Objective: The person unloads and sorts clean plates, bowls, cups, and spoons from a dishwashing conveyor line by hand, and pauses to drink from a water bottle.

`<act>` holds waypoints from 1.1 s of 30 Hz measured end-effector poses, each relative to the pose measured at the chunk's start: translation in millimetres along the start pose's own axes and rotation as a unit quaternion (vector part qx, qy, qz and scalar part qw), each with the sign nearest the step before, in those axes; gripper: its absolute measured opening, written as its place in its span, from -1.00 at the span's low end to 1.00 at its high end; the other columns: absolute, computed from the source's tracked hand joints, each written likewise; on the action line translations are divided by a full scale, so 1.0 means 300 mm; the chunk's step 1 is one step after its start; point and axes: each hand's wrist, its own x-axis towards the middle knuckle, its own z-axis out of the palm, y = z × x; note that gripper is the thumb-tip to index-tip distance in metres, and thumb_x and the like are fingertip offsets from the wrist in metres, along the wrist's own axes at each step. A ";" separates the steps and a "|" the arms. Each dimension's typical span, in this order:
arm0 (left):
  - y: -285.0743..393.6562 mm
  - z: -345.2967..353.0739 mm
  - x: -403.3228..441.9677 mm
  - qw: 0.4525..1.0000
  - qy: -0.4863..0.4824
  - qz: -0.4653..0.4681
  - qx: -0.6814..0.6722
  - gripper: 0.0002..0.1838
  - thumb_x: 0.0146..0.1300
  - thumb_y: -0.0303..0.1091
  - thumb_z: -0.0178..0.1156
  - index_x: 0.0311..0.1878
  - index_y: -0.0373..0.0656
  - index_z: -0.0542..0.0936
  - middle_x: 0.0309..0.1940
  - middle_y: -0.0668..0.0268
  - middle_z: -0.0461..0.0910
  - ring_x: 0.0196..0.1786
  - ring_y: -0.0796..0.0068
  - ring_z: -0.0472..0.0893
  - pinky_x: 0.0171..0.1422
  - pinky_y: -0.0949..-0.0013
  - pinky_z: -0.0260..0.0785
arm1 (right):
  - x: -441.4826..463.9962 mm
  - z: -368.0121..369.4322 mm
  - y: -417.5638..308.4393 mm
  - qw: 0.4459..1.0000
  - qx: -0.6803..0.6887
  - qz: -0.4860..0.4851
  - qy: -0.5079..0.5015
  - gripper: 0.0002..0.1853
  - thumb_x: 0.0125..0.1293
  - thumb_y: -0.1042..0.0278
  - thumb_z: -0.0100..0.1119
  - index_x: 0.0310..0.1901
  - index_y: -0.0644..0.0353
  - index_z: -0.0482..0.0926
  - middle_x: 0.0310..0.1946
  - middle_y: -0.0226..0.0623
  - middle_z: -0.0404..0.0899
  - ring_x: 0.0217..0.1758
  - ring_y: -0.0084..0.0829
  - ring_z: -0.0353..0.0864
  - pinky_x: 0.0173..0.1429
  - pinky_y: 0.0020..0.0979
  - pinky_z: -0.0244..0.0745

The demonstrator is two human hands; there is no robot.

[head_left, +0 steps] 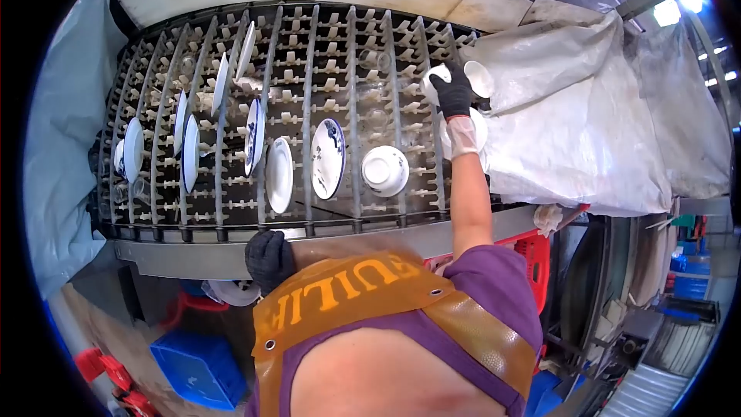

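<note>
My right hand, in a dark glove with a clear plastic cuff, reaches to the right end of the pegged rack and closes on a white bowl. Beside it stands another white bowl, and a white dish lies partly beneath my wrist. My left hand, also dark-gloved, rests with curled fingers at the rack's front metal edge; no object shows in it. A white bowl sits on the rack, left of my right forearm. Farther left, a blue-rimmed oval plate and a white plate lean between the pegs.
Several more plates stand in the rack toward the left. White plastic sheeting hangs at the right, and a pale sheet at the left. Below are a blue crate and a red basket.
</note>
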 end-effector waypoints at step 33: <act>0.183 0.097 0.030 0.998 -0.053 -0.014 -0.011 -0.77 -0.08 -0.53 0.21 -0.26 -0.23 0.59 -0.39 0.12 0.54 -0.31 0.08 0.52 -0.19 0.13 0.36 | -0.095 -0.349 0.222 0.971 -0.074 0.009 -0.227 -0.43 -0.12 0.27 0.42 0.00 0.28 0.51 -0.15 -0.07 0.61 -0.07 -0.21 0.59 0.06 -0.30 0.45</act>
